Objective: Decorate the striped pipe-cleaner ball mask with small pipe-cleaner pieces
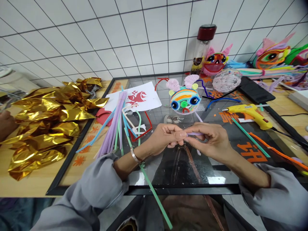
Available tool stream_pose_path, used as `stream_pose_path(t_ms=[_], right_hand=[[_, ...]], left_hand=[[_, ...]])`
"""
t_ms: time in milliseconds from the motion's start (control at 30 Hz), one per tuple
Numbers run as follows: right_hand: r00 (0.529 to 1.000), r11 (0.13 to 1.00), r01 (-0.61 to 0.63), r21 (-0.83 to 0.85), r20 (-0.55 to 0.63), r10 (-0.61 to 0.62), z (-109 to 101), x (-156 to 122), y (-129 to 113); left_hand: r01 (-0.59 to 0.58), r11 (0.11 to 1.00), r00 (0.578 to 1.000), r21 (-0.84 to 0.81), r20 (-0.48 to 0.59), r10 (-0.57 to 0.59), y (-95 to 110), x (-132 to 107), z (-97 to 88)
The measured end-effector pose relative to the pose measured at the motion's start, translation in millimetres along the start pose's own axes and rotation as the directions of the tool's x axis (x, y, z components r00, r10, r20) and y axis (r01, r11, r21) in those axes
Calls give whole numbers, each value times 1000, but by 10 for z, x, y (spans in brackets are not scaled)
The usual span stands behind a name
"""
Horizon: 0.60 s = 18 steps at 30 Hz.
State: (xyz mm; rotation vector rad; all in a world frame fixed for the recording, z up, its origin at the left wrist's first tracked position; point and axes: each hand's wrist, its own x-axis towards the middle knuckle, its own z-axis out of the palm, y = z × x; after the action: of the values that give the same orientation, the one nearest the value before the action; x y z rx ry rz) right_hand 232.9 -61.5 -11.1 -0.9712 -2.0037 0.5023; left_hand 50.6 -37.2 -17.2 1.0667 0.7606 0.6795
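Note:
My left hand [163, 137] and my right hand [213, 141] meet over the glass tabletop [178, 166], both pinched on a short lilac pipe cleaner [193, 133] held between them. A silver bracelet sits on my left wrist. Just beyond my hands stands a striped pipe-cleaner animal head [184, 98] with pink ears, blue eyes and a green nose. A bundle of lilac, blue and green pipe cleaners [115, 128] lies to the left of my left hand.
Crumpled gold foil [51, 122] covers the wooden table at left, with another person's hand [6, 123] at the far-left edge. A yellow glue gun [250, 112] lies at right. A white sheet with a red paper cut [136, 98], a red-capped bottle [203, 48] and more pipe-cleaner masks [271, 56] are behind.

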Motion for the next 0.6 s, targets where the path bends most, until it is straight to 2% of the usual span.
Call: stream_pose_path(t_ms=[67,233,333,467,600], right_hand=[[999,999,16,-36,-34,-17,10,-12,19],[988,982,61,-181,-129,-85,86,-42,31],[974,948,113,-298,-157,-165,147,-66,9],[955,850,152,-505,-145,-257,203,-97,7],[946,817,139,-559,-170,-277,223,-104,24]], left_hand=[[-50,999,998,-7,-26,50,-2,5,-4],[-149,984,975,-99,-180,129,-51,18,56],[-168,974,965,-153,-225,131,-88,23,104],[-160,965,957,-208,-272,100,-127,26,164],[-167,956,946,-242,-311,87,-156,31,211]])
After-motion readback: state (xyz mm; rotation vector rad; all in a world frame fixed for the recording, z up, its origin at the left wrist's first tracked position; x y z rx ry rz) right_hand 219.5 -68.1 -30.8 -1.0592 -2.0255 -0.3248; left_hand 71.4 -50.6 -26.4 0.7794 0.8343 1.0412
